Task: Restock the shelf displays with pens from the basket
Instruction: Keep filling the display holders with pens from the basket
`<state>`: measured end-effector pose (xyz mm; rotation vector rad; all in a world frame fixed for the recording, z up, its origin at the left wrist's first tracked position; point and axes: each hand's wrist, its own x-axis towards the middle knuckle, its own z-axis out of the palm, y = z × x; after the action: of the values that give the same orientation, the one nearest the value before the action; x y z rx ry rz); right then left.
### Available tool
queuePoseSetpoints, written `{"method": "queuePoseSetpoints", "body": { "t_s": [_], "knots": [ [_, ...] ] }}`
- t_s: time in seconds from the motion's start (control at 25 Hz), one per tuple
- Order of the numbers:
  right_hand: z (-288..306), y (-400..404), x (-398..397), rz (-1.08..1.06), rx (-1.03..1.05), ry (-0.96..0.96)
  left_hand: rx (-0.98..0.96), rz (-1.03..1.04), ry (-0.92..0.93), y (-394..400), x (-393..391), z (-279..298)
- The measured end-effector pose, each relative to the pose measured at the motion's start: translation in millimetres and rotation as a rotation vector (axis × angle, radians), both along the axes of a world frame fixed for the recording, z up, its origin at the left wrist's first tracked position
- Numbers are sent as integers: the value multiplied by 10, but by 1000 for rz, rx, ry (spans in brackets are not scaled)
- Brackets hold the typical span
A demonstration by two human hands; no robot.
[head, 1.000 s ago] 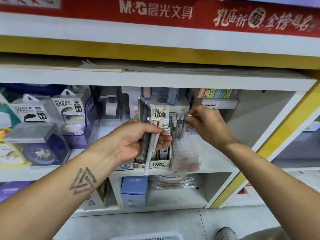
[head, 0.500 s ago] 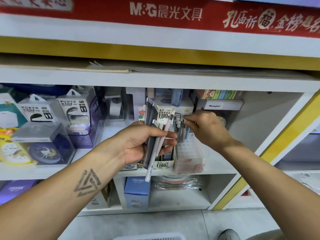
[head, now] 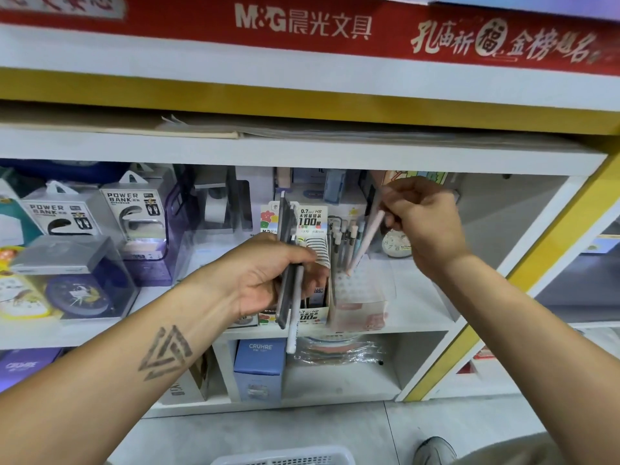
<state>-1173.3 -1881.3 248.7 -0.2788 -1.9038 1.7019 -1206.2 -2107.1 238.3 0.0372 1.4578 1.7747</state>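
Note:
My left hand (head: 268,273) grips a small bunch of pens (head: 291,280), grey and white, held upright in front of the middle shelf. My right hand (head: 422,226) pinches one pale pink pen (head: 364,245), tilted with its tip down over the clear plastic pen display (head: 362,297). Several pens (head: 344,236) stand in the back of that display. The white basket (head: 285,459) shows only its rim at the bottom edge, on the floor below my arms.
A cardboard box of 0.7 HB pencil leads (head: 310,317) stands left of the clear display. Power bank boxes (head: 134,216) and clear cases fill the shelf's left side. A small clock (head: 397,245) sits behind the display. A blue box (head: 260,367) stands on the lower shelf.
My right hand has taken the pink pen out of my left hand's bunch and lifted it up and right, over the clear display. My left hand stays in place.

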Motion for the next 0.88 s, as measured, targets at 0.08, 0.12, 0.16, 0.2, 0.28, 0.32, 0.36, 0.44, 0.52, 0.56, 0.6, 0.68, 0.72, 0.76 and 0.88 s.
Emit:
{"method": "queuePoseSetpoints", "body": {
  "t_s": [0.08, 0.12, 0.16, 0.2, 0.28, 0.32, 0.36, 0.44, 0.52, 0.56, 0.6, 0.68, 0.72, 0.76, 0.88],
  "knots": [
    [-56, 69, 2, -68, 368, -55, 1, 61, 13, -7, -12, -9],
    [-103, 55, 13, -52, 584, -107, 19, 78, -4, -10, -19, -12],
    [-157, 20, 29, -20, 765, -138, 37, 86, -22, -10, -23, -15],
    [-205, -15, 44, 10, 875, -144, 53, 87, -35, -9, -24, -12],
    [-250, -53, 55, 42, 918, -125, 85, 89, -61, -6, -25, -9],
    [-255, -63, 54, 47, 919, -118, 98, 92, -71, -5, -22, -9],
    [-250, -73, 60, 57, 918, -124, 109, 91, -75, -4, -20, -5],
    [-240, -71, 60, 89, 929, -126, 123, 77, -54, -12, -15, 3],
    [-245, -77, 53, 94, 954, -118, 123, 62, -22, -23, -10, 14],
    [-261, -81, 50, 78, 962, -117, 124, 59, -17, -25, -3, 17],
    [-279, -76, 51, 64, 956, -122, 129, 59, -21, -24, 8, 18],
    [-329, -67, 43, 92, 927, -131, 142, 49, -25, -24, 42, 36],
    [-355, -80, 43, 119, 956, -131, 146, 44, -24, -27, 58, 49],
    [-369, -95, 48, 126, 1025, -129, 152, 44, -22, -28, 64, 56],
    [-302, -127, 34, 0, 1119, -95, 162, 44, -17, -30, 61, 58]
  ]
}}
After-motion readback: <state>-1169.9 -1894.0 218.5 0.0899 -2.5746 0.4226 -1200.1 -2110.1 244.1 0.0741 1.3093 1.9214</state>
